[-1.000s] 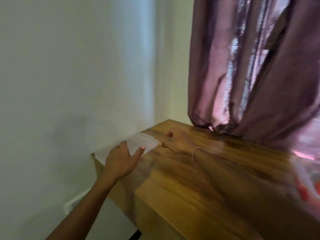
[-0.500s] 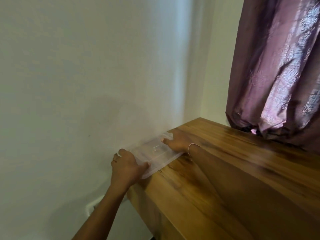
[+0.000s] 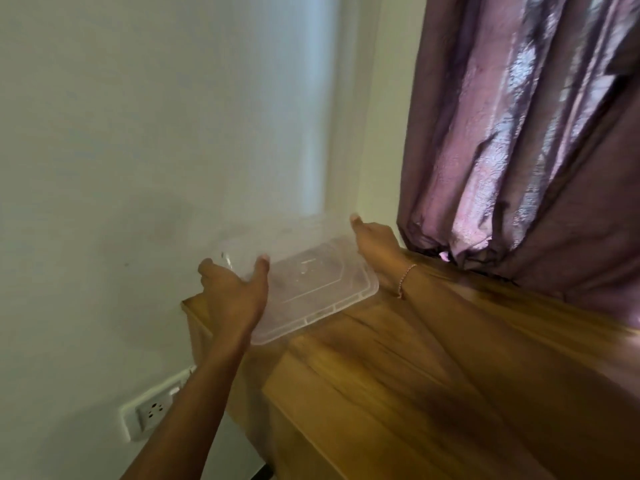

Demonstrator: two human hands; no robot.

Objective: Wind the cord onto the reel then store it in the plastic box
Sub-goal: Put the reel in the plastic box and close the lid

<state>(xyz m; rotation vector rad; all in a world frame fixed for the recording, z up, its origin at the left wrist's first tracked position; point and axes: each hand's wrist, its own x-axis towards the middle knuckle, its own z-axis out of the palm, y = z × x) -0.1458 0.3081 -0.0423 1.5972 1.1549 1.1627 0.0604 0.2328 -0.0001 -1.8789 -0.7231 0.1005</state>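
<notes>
two bare hands at a clear plastic box [image 3: 313, 289] on the far corner of a wooden table [image 3: 433, 368], right against the white wall [image 3: 138, 133]. box lies flat and shallow, ribbed rim toward the camera, near-left corner jutting slightly past the table edge. above it, something transparent and blurred, possibly the box's upper part lifted between the hands; cannot tell for sure through the motion blur.

left hand [image 3: 235, 292] at the box's left end, back of the hand up, thumb spread wide from the fingers, thumb tip raised over the plastic. fingers reach around the far left side, their tips hidden or smeared; appears to hold that clear piece, though contact is hard to confirm. right hand [image 3: 375, 242] at the far right end of the box, beside the wall, thumb pointing up, other fingers hidden behind the hand, so whether curled or straight cannot be told. thin bracelet [image 3: 405, 280] on the right wrist.

no cord or reel in view.

purple curtain [image 3: 519, 133] hanging at the right, its gathered hem resting on the table just behind the right hand. white wall socket [image 3: 152, 412] low on the wall, below and left of the table, beside the left forearm. table grain smeared by blur toward the lower right.
</notes>
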